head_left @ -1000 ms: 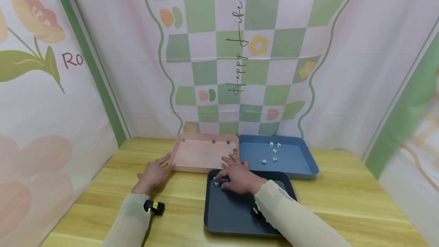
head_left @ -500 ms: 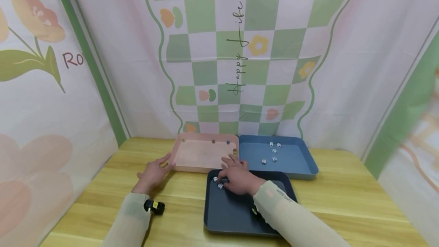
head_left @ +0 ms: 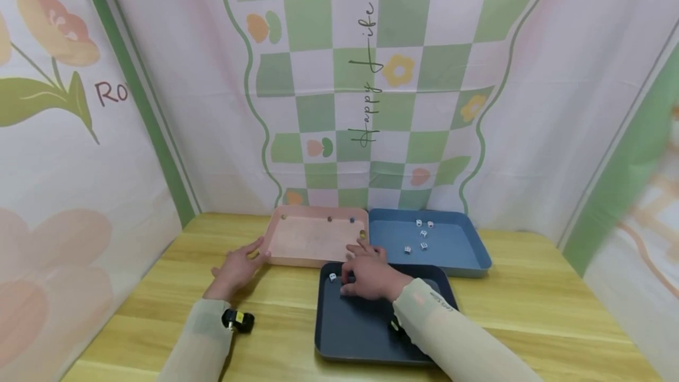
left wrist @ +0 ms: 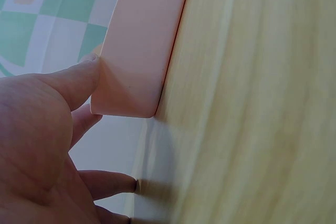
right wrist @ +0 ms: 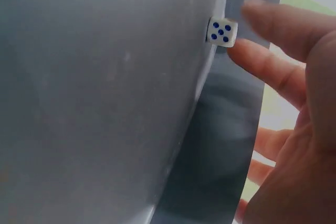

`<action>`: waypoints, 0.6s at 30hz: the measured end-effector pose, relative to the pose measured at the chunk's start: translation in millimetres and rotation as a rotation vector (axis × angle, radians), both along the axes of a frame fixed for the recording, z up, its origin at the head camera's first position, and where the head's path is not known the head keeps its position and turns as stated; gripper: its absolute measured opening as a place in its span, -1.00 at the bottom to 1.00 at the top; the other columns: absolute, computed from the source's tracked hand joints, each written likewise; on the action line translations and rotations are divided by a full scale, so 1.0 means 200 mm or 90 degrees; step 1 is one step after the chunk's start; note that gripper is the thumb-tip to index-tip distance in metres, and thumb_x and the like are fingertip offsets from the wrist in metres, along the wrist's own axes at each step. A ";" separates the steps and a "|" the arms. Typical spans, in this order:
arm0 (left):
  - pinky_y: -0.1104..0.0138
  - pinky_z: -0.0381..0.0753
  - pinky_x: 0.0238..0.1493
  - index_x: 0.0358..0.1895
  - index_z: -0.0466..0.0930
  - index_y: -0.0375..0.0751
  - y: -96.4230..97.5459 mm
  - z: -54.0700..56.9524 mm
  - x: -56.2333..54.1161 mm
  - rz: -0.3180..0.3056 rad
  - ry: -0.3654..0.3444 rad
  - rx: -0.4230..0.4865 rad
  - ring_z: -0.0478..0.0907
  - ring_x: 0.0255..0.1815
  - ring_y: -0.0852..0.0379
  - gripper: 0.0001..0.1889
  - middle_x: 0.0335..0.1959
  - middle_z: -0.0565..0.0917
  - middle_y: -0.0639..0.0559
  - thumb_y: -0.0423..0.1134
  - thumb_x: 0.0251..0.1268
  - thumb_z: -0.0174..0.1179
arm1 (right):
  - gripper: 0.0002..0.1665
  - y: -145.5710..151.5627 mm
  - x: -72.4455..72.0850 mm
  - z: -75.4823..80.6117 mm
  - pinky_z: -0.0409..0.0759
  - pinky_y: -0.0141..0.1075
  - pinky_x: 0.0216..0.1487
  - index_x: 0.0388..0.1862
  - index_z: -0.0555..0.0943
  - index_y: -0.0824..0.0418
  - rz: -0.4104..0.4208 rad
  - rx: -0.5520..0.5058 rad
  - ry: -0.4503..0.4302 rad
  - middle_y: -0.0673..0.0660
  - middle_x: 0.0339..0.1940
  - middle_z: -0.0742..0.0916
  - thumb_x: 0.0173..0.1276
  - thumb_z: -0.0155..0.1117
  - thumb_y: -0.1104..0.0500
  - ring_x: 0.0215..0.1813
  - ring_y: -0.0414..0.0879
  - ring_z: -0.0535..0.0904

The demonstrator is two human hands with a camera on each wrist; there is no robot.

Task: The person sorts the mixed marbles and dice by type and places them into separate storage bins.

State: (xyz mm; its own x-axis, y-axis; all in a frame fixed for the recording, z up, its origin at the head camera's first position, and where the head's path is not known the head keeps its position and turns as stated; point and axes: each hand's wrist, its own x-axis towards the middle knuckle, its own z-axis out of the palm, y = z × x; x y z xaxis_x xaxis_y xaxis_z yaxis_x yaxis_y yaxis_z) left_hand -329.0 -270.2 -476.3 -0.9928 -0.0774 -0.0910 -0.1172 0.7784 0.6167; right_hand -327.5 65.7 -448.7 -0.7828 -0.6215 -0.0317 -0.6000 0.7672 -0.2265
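Observation:
My left hand [head_left: 237, 271] holds the front-left corner of the pink tray [left wrist: 139, 35], thumb at the rim and index finger at the end wall. Its other fingertips reach the table. Over the far side of the dark grey tray [head_left: 366, 335] is my right hand [head_left: 371, 276], fingers bent. In the right wrist view a white die [right wrist: 221, 32] with blue pips lies by the tray wall against the index fingertip, while the thumb stands apart from it. A white die [head_left: 332, 277] shows in the tray's far-left corner in the head view.
Several small dark or yellowish pieces, one a yellow piece [head_left: 363, 234], lie in the pink tray. The blue tray [head_left: 389, 255] beside it holds several white dice [head_left: 424, 246]. All stand on a wooden table [head_left: 276, 323] before a patterned curtain [head_left: 313, 69].
The right hand has drawn slightly back right from the far-left corner. Of the two dice seen there half a second ago, the nearer is now hidden in the head view. The left hand stays put.

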 end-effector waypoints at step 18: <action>-0.57 -0.59 0.05 0.55 0.18 0.21 -0.01 -0.01 0.00 -0.001 -0.001 0.001 -0.24 0.46 -0.59 -0.33 0.49 0.22 -0.29 0.31 0.46 -0.04 | -0.83 0.06 0.00 0.01 -0.05 0.42 0.31 -0.40 0.67 -0.31 0.007 0.019 -0.008 0.21 0.49 0.39 0.21 0.48 0.02 0.56 0.32 -0.08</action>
